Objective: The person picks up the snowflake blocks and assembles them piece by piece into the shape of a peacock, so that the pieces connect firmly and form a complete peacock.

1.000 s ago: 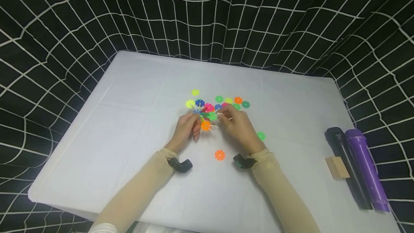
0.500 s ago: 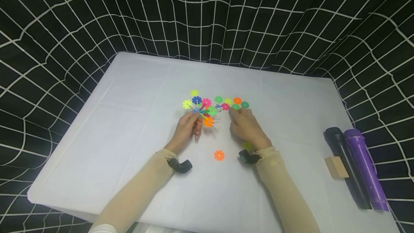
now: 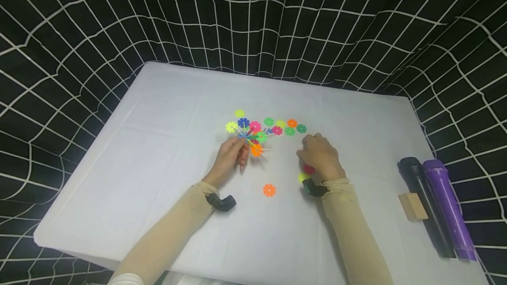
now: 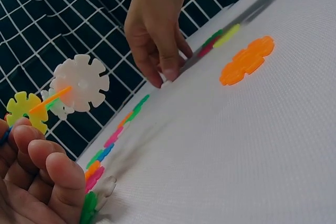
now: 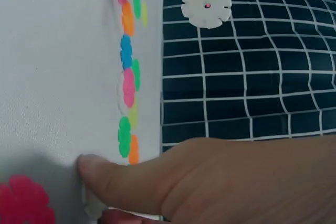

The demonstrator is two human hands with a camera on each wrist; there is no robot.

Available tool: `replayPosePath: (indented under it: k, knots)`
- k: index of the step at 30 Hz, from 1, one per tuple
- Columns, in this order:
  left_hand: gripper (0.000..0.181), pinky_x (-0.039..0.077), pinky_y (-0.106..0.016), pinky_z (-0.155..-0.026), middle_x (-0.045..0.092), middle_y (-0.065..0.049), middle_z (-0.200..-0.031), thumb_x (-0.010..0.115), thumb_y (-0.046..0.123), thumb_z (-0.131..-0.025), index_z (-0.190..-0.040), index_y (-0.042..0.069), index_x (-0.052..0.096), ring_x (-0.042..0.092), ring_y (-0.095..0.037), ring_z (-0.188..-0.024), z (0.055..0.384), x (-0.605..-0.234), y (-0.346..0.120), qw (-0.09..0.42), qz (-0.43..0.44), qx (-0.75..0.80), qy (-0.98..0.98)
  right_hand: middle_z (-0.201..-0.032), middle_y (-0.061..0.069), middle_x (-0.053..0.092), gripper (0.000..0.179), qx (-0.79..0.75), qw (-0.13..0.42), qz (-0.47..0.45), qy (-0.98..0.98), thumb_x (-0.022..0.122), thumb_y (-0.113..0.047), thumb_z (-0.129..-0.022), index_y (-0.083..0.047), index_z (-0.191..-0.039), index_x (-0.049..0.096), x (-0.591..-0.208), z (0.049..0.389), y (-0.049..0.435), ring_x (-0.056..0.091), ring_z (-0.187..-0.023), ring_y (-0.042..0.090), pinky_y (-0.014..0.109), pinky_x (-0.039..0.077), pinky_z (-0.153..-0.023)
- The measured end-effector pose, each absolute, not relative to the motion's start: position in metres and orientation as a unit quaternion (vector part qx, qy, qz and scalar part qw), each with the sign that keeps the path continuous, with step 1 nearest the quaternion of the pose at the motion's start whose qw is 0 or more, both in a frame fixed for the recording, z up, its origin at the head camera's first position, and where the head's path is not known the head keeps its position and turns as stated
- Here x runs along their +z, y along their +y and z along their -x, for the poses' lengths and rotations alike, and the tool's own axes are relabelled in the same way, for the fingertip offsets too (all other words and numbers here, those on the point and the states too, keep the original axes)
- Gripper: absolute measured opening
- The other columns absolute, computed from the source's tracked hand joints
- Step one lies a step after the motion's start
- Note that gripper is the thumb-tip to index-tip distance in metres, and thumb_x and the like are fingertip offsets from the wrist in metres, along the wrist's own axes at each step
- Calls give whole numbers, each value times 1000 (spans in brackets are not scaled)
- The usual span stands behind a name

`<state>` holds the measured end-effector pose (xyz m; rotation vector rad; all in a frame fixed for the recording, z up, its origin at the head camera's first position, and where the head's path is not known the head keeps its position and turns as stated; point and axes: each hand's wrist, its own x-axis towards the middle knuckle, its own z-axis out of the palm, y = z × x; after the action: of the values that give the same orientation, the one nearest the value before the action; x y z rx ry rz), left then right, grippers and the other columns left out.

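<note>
My left hand [image 3: 229,157] pinches a many-coloured cluster of slotted plastic snowflake discs [image 3: 244,136], joined edge to edge and held up over the table. In the left wrist view a white disc [image 4: 81,83] and a yellow disc [image 4: 25,109] stick out of this cluster above the curled fingers. To the right, my right hand [image 3: 321,155] is down at the tabletop, thumb and fingers pinching a white snowflake disc [image 5: 93,203] mostly hidden beneath them. Close by its wrist lie a red disc [image 3: 308,169] and a yellow-green disc [image 3: 303,177], both partly covered.
Several loose discs [image 3: 290,131] lie in a band behind the hands. One orange disc [image 3: 269,190] lies alone between the forearms. At the right edge of the white table [image 3: 158,113] are a black tube [image 3: 429,208], a purple tube [image 3: 449,208] and a wooden block [image 3: 413,206].
My right hand has left the cluster and moved right across the table, uncovering loose discs behind it and the red disc by its wrist. My left hand has stayed almost still with the cluster.
</note>
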<state>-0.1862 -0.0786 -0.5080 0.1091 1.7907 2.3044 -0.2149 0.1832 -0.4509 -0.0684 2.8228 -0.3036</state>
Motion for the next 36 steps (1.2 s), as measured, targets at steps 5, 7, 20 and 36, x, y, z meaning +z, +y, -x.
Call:
replayPosePath:
  k: [5,7,20,36]
  knots:
    - [24,45,-23,-46,50,-1,-68,43,22,-107,-93,5,54,46,-13,-56,186,-508,-78,113,-36,785,608,-115,19,63,40,-145,169,21,975,66,-22,-96,1,-128,59,-451,215,183,60,-104,33,49,54,-93]
    - [24,45,-23,-46,50,-1,-68,43,22,-107,-93,5,54,46,-13,-56,186,-508,-78,114,-35,786,607,-111,17,63,39,-169,187,9,968,67,-25,-95,-1,-125,59,-452,215,180,59,-98,31,44,55,-86]
    - [25,45,-23,-45,49,-1,-68,43,22,-108,-93,4,53,45,-13,-55,185,-508,-77,117,-23,791,600,-107,11,74,22,-345,119,152,919,66,-27,-98,-11,-110,74,-442,206,151,65,-87,23,39,57,-79]
    - [24,46,-23,-46,51,1,-66,43,19,-107,-90,5,55,47,-12,-55,185,-507,-79,113,-51,770,625,-101,6,76,25,-338,85,138,927,67,-29,-97,-11,-112,77,-442,202,142,65,-85,21,30,55,-71]
